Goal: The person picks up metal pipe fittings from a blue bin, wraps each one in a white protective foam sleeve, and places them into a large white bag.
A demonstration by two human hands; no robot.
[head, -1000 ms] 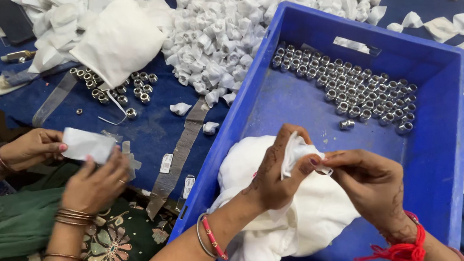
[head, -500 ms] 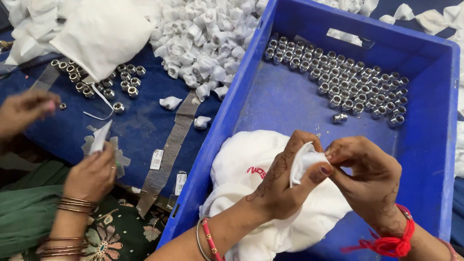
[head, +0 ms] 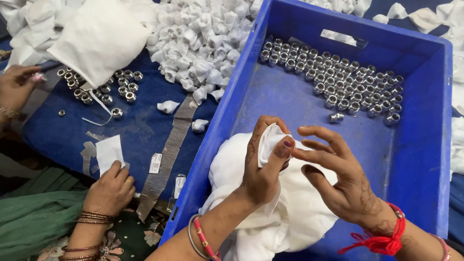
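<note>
The left hand point(head: 263, 171) pinched a small white cloth square point(head: 267, 142) between thumb and fingers; the right hand point(head: 338, 179), fingers spread open, hovered just beside it above the blue crate point(head: 416, 143).

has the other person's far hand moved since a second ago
Yes. The co-worker's far hand has reached away from the body, up the blue cloth, to beside the loose metal rings by the white bag; before, it held white cloth near the lap.
</note>
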